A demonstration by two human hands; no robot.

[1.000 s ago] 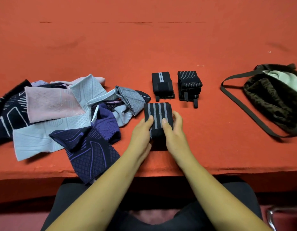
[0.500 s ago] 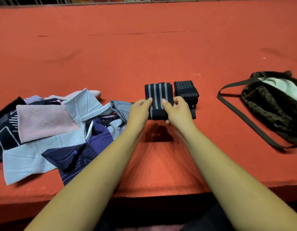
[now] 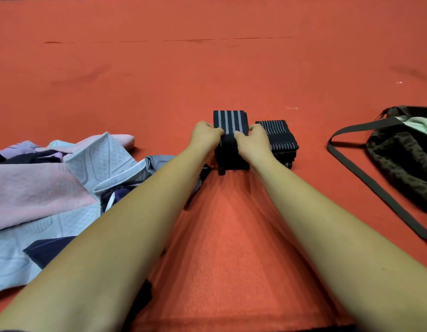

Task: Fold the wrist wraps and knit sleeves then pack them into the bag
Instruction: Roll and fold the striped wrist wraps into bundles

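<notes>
Black striped wrap (image 3: 230, 122) is pinched from both sides by left grip (image 3: 205, 135) and right grip (image 3: 254, 140), fingers curled on it, over a dark wrap (image 3: 231, 159) on the desk (image 3: 207, 68). A third wrap (image 3: 280, 137) lies just beside the right grip; sleeves (image 3: 64, 183) left, bag (image 3: 404, 159) right.

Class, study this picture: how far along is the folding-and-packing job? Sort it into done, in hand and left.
Done: the thin-striped wrap lies folded on the table. In hand: left hand and right hand grip the wide-striped wrap, folded, above another dark wrap. Left: the knit sleeves lie heaped and unfolded, and every visible wrap is outside the bag.
</notes>
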